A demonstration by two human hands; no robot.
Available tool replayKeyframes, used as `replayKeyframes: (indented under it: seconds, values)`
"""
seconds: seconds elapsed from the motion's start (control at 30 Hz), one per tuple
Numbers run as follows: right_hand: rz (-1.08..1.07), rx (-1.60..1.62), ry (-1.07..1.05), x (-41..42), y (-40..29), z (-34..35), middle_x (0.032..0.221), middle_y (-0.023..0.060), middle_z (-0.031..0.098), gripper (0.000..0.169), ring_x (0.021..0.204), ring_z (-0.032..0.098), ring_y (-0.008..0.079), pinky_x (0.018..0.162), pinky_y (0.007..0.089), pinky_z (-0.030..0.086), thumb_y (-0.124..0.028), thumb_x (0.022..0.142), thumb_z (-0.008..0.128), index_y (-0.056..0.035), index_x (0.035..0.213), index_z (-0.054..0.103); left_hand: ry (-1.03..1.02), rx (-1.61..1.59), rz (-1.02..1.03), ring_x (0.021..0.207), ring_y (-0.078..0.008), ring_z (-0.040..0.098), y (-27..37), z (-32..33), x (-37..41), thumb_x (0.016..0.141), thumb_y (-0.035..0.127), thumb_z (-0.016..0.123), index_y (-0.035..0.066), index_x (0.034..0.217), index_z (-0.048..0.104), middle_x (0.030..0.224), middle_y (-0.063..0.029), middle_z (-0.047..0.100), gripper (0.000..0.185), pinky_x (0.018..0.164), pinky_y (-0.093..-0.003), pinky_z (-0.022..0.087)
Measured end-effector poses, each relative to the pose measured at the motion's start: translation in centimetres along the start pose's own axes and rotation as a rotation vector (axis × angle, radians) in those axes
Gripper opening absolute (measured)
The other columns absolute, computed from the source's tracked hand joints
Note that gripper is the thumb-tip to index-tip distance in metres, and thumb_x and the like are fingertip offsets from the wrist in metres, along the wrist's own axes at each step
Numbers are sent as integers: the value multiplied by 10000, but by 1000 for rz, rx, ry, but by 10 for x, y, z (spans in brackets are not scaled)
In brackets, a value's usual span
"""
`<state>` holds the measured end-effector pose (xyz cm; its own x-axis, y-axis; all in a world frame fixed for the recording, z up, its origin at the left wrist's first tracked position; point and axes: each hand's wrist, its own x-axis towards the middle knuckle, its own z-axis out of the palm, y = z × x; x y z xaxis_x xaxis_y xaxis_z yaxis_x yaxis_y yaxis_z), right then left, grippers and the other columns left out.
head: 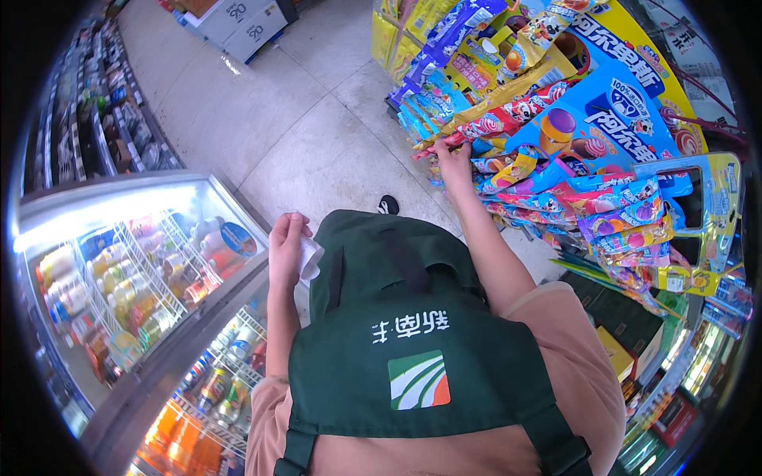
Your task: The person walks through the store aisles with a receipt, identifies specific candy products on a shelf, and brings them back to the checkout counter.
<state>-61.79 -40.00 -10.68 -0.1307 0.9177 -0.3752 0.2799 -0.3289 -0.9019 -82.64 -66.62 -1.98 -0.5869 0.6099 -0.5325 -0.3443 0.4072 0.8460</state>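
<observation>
A curled strip of white paper (310, 258) is held in my left hand (287, 247), to the left of the dark green apron (411, 285) I wear. My right arm reaches forward to a rack of bright candy packets. There my right hand (455, 166) has its fingers around the lower end of a long red packet (506, 116); the exact grip is partly hidden. Just above that packet lies a long yellow one (511, 95). Several smaller colourful packets (517, 169) hang beside and below the hand, in front of a blue printed display card (586, 119).
Lit drinks coolers with glass doors (143, 285) stand close on my left. Shelves of goods (101, 113) run along the far left. White cartons (244, 27) sit on the tiled floor (297, 125) ahead. Further shelving (667, 369) is at lower right.
</observation>
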Motion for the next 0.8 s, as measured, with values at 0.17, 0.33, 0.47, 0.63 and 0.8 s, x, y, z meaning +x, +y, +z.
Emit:
replayKeyframes:
  seconds: [0.17,0.33,0.47,0.63,0.8]
  values:
    - [97,190,61,-3,-17,12,1038,107,617,346,873,589,180,794,305,445,-216,867,610,28,1086,498,-232,109,3,597,-53,478,27,1,52,957,289,507,57,897,577,702,10,547,250,539,-201,375]
    - [122,721,-281,-62,-35,2,1101,130,597,226,1070,581,236,933,377,476,23,835,565,-11,1058,551,-396,215,73,609,-48,463,61,-12,102,956,269,498,63,885,573,704,18,537,231,546,-197,361]
    - [133,824,-218,-101,-28,1,1139,140,583,317,1092,571,250,947,366,475,50,841,563,9,1155,539,-488,277,104,624,-45,460,86,-23,129,953,265,500,63,893,579,708,20,529,224,552,-201,358]
    - [78,836,-197,-137,-48,16,1110,122,603,323,1079,582,226,939,350,475,-14,886,541,14,1207,517,-646,350,152,606,-47,457,84,-29,142,950,267,509,55,897,585,705,18,538,232,546,-208,359]
    - [25,816,-147,-158,-60,25,1125,119,600,330,1078,583,220,919,336,479,-64,917,516,4,1240,493,-802,310,66,592,-39,467,68,-25,138,952,250,507,56,902,583,696,18,544,214,532,-203,366]
